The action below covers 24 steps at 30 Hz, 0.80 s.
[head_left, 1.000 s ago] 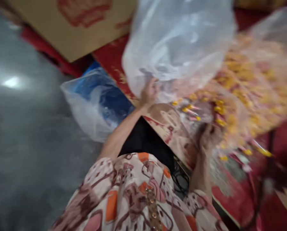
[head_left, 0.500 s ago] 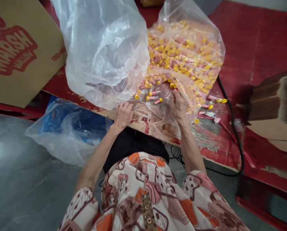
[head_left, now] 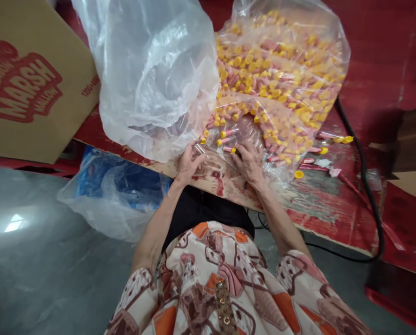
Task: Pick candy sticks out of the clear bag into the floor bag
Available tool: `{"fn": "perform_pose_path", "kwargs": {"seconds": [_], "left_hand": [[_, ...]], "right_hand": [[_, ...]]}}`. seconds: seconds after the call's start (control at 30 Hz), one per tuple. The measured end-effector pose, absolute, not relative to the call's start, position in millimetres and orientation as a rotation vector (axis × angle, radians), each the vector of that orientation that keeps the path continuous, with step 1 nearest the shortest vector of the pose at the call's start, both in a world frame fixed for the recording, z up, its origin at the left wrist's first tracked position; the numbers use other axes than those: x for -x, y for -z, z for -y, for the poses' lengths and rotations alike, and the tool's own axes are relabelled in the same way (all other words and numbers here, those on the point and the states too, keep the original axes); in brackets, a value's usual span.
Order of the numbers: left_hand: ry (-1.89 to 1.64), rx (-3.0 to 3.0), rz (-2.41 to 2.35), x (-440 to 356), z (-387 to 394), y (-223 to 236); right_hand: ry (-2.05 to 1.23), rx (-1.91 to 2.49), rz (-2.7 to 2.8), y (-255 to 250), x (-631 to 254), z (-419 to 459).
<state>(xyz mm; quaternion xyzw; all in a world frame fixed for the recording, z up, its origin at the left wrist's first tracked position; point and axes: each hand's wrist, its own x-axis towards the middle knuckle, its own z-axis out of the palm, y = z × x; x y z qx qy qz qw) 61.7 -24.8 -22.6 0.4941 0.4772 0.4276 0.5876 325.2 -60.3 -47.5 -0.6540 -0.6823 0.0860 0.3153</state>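
Observation:
My left hand (head_left: 188,164) is at the table's front edge, its thumb and fingers closed around a small clear plastic tube (head_left: 200,149). To its right, my right hand (head_left: 250,163) has its fingertips on the yellow cap of a small pink-labelled tube (head_left: 228,149) lying on the table. Two similar tubes lie just beyond that one. Behind my right hand, a large clear bag (head_left: 280,70) spills over with many pink tubes with yellow caps. A big translucent plastic bag (head_left: 159,79) stands behind my left hand.
A marshmallow carton (head_left: 36,125) is at the left. Below the worn red table (head_left: 333,218) hangs a plastic-lined blue container (head_left: 120,181). A black cable (head_left: 363,172) runs along the right side. A loose yellow cap (head_left: 299,174) and plastic scraps lie nearby.
My right hand has come out from the bag's mouth toward me and left, onto a capped tube. My left hand now shows a clear tube. The view has shifted slightly.

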Motion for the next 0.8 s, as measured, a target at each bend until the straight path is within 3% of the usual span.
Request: {"fn": "perform_pose_path", "kwargs": {"seconds": [0.2, 0.6, 0.8], "left_hand": [[-1.176, -0.887, -1.066, -68.4, 21.9, 17.7], [-0.803, -0.808, -0.933, -67.8, 49.7, 2.1], [-0.754, -0.806, -0.820, -85.3, 52.6, 9.0]], "right_hand": [[-0.422, 1.548, 1.872, 31.6, -306.8, 64.9], [-0.747, 1.370, 1.708, 16.8, -286.5, 82.3], [-0.301, 1.694, 1.402, 16.8, -320.0, 135.5]]}}
